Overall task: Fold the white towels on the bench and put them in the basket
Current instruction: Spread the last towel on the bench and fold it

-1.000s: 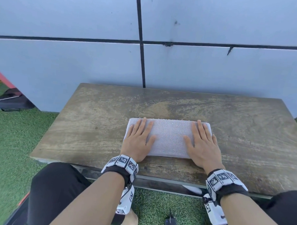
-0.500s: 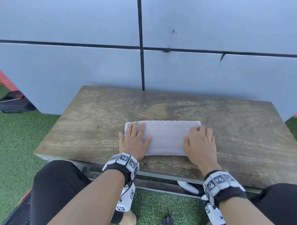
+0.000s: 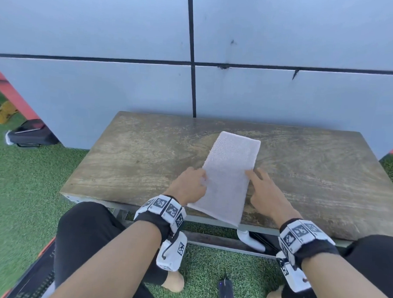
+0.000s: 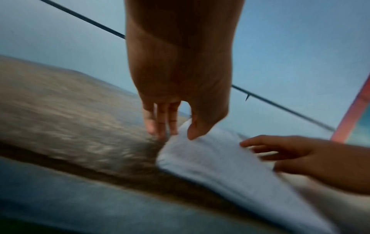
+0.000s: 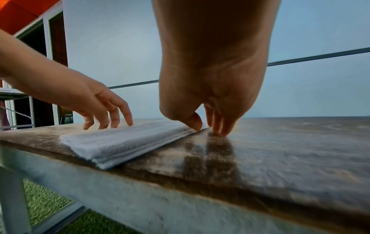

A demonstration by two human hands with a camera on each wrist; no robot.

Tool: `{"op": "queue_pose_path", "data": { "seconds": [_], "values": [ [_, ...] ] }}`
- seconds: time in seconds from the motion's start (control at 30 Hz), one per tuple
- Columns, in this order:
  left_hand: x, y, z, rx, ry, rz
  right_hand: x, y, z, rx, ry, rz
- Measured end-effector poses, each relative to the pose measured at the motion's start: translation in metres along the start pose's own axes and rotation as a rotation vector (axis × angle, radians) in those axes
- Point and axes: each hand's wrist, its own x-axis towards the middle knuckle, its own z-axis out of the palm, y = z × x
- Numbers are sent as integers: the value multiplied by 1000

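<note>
A white towel (image 3: 230,173), folded into a long narrow strip, lies on the wooden bench (image 3: 134,157) and points away from me. Its near end sticks out a little over the front edge. My left hand (image 3: 189,184) is at its left edge. In the left wrist view that hand (image 4: 172,133) has its thumb on top of the towel (image 4: 220,166) and straight fingers down beside it. My right hand (image 3: 263,190) is at the right edge. In the right wrist view it (image 5: 208,128) has its thumb on the towel (image 5: 120,142) and fingertips on the bench (image 5: 280,150). No basket is in view.
A grey panelled wall (image 3: 283,96) stands right behind the bench. Green artificial grass (image 3: 20,197) surrounds it. A black bag (image 3: 31,135) lies on the grass at the left. A white object (image 3: 250,239) sits under the bench, and a dark device (image 3: 226,292) lies between my feet.
The towel lay crosswise with both palms flat on it. It has turned a quarter turn and now runs lengthwise away from me, with my hands at its two long edges.
</note>
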Motion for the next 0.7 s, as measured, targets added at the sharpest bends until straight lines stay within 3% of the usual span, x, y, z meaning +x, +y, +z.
{"op": "queue_pose_path", "data": {
  "seconds": [0.1,0.23,0.47,0.7],
  "values": [
    [-8,-19,12,75,-95,136,-9,9,9,1,-89,-8],
    [-17,-26,17,199,-183,158,-20,7,16,15,-63,-3],
    [-22,-29,18,201,-209,169,-36,-1,15,53,-96,47],
    [-28,-32,27,161,-99,233,-42,-3,15,58,-104,39]
  ]
}}
